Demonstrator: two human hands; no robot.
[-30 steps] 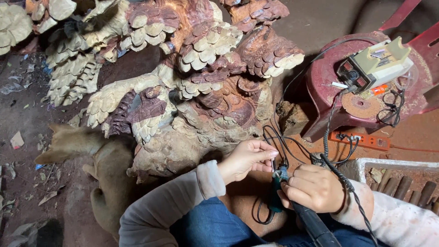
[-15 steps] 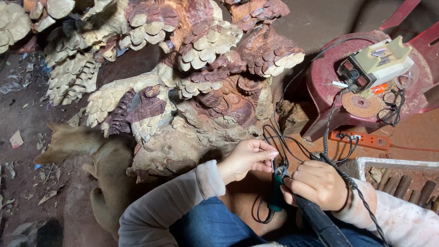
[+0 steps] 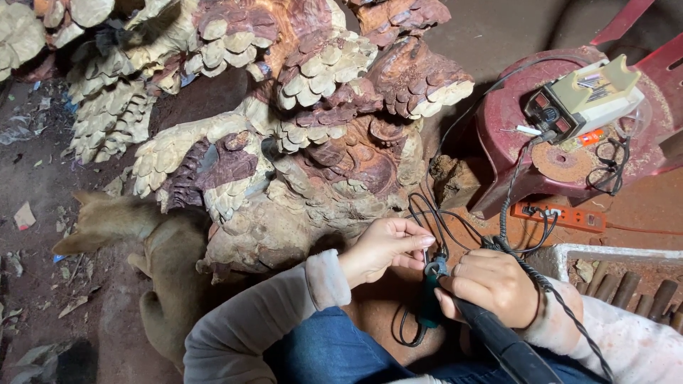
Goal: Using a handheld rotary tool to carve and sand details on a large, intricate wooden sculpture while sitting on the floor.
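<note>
A big carved wood sculpture (image 3: pixel 299 135), reddish brown with pale scale-like clusters, fills the upper middle of the head view. My right hand (image 3: pixel 494 284) grips a black and teal rotary carving handpiece (image 3: pixel 455 313) with a coiled cable (image 3: pixel 541 284). My left hand (image 3: pixel 384 245) pinches the small metal bit at the tool's tip (image 3: pixel 427 259), just below the sculpture's base. Both hands meet at the tool's nose over my lap in blue jeans.
A tan dog (image 3: pixel 153 263) lies at the left against the sculpture. A red plastic stool (image 3: pixel 512 149) at the right carries a beige power unit (image 3: pixel 587 96). An orange power strip (image 3: pixel 558 215) lies on the floor. A white tray (image 3: pixel 626 277) holds several wooden-handled tools.
My hands have stayed together at the tool's tip with only slight finger shifts. The sculpture and dog have not moved.
</note>
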